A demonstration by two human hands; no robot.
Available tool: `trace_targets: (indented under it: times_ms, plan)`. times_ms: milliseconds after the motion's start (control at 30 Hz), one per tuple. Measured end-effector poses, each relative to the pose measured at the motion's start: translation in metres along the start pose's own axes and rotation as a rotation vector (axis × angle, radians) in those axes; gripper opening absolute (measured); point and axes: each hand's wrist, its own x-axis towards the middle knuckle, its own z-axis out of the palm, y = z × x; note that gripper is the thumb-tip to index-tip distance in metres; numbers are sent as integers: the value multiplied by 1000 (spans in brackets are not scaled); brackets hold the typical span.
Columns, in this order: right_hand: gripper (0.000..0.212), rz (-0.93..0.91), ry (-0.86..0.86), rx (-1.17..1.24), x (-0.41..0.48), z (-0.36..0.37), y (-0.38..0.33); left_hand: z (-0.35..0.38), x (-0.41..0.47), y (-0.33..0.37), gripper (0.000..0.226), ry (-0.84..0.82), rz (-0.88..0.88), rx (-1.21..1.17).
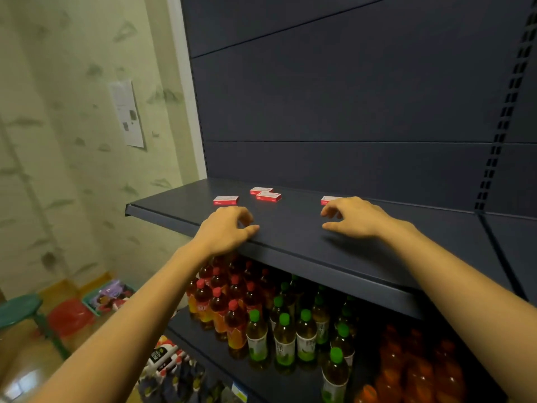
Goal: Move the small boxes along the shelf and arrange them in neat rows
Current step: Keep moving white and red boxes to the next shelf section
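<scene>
Only the head view comes through to me. Both hands are up at a dark shelf (290,228) that juts out from a slotted dark back panel (348,97).

The left hand (225,228) sits at the shelf's front lip, palm down, fingers loosely curled and the thumb pointing right along the edge. Its grip is slack and holds nothing. The right hand (356,218) lies further in over the shelf top, fingers bent down in a loose claw with the thumb apart below them. I see nothing between thumb and fingers, so that grip is empty too.

Four small red-and-white boxes lie flat towards the back of the shelf. The left box (226,200) lies alone just beyond the left knuckles, and I see a gap between them. The rear middle box (261,190) and the front middle box (268,196) touch each other, the front one shifted to the right; I cannot tell whether it overlaps its neighbour. The right box (327,200) is half hidden behind the right fingertips, and I cannot tell whether they touch it.

On the shelf below stand red-capped bottles (216,303), then green-capped bottles (284,335), then orange bottles (418,370) at the right. To the left I see a printed sheet (128,113) on the wallpapered wall, and a green stool (17,311) and a green basket (112,296) on the floor.
</scene>
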Motion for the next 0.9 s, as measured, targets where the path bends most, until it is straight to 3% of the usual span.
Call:
trace_targets:
  times_ms: [300, 567, 767, 900]
  plan:
    - [45, 230, -22, -88, 72, -4, 55, 25, 87, -35, 29, -16, 54, -29]
    - [74, 309, -96, -91, 133, 15, 83, 33, 159, -60, 29, -72, 96, -20]
    - [47, 345, -164, -145, 150, 25, 94, 41, 190, -83, 32, -118, 150, -45]
    - [48, 386, -168, -206, 152, 22, 89, 43, 216, -98, 36, -131, 236, -69]
